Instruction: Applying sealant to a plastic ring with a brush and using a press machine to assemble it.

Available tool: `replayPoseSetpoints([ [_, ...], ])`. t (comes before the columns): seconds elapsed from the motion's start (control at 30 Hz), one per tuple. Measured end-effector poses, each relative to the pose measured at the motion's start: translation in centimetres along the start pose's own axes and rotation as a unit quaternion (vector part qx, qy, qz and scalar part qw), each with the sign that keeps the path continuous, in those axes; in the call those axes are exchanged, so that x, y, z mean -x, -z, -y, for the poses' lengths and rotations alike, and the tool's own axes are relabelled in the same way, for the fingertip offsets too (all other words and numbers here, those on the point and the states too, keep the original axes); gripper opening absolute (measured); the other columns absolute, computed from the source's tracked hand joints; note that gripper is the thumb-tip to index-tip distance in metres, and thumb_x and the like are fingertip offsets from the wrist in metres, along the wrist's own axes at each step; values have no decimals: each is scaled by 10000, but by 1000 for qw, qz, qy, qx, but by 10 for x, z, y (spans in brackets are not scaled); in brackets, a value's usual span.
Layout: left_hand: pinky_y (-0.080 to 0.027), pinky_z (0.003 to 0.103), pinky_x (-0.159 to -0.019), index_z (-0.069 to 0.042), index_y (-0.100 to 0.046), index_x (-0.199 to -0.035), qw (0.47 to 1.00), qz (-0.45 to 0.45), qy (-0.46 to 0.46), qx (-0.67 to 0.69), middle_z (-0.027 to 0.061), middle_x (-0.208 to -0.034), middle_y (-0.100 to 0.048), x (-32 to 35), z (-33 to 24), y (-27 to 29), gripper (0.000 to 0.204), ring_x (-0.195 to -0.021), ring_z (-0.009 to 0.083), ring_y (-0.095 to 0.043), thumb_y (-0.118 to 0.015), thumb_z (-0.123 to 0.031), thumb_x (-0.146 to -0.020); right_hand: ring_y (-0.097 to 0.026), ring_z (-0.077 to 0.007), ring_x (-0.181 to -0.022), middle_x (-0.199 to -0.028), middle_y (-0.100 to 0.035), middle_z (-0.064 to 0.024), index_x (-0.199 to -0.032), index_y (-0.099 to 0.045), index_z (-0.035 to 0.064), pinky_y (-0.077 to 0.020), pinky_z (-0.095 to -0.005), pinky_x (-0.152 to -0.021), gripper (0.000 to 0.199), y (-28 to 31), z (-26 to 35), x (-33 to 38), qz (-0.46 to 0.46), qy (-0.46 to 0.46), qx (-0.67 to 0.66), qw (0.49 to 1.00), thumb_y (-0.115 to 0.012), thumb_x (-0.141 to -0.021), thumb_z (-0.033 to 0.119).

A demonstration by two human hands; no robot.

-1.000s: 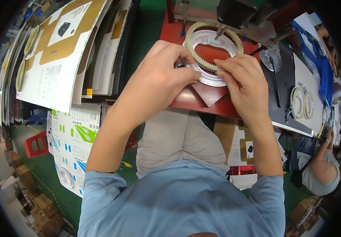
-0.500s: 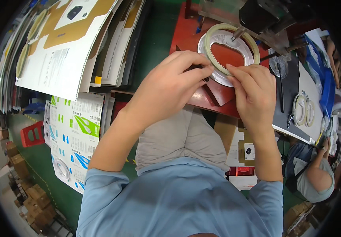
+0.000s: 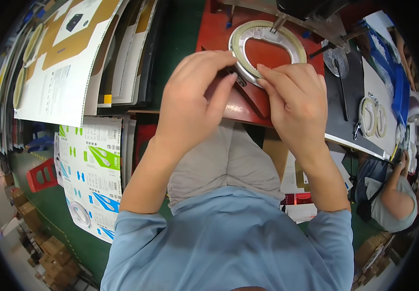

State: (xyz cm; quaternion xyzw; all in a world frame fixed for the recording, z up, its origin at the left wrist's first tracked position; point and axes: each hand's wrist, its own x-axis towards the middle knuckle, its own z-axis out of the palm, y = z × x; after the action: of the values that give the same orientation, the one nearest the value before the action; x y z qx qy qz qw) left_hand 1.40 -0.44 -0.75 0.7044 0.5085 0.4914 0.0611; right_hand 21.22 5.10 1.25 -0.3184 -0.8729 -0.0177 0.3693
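Note:
A cream ring [image 3: 239, 40] lies over a white ring [image 3: 298, 50] on a red work surface, under a machine. My right hand [image 3: 297, 97] pinches the near edge of the cream ring between thumb and forefinger. At the left, my left hand [image 3: 190, 92] is open, thumb and forefinger apart. Its fingertips are close to the rings' left edge; whether they touch is not clear. A dark slot [image 3: 248, 94] in the red work surface [image 3: 229, 104] shows between my hands.
A clear-sided machine with a metal rod [image 3: 278, 23] stands over the rings. Cardboard sheets [image 3: 69, 63] are stacked at left, above printed sheets [image 3: 90, 160]. At right are two cream rings [image 3: 367, 119] on a table and a seated person [image 3: 389, 201]. A red stool [image 3: 42, 175] stands lower left.
The cream ring was tilted up and now lies flat on the white ring. My left hand has drawn back and its fingers have spread. The whole view has shifted slightly.

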Motion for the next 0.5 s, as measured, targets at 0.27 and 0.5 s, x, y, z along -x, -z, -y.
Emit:
replayPoseSetpoints([
  [0.27,-557,278,-790,2,-756,-1082,994,-55,61,-71,96,-1002,-747,-31,10,-25,221,-916,161,-698,-792,-143,-919,-597,-202,-818,-818,-628,-4,-970,-790,76,-394,-365,-679,162,2,2,-1,15,3,22,1000,-782,-809,79],
  [0.5,-560,337,-742,-50,-787,-1039,987,-91,135,4,106,-977,-765,-35,9,-41,173,-796,221,-696,-759,-98,-875,-602,-198,-847,-856,-637,1,-1009,-791,74,-404,-356,-710,220,4,-2,-2,45,29,46,997,-740,-795,68],
])
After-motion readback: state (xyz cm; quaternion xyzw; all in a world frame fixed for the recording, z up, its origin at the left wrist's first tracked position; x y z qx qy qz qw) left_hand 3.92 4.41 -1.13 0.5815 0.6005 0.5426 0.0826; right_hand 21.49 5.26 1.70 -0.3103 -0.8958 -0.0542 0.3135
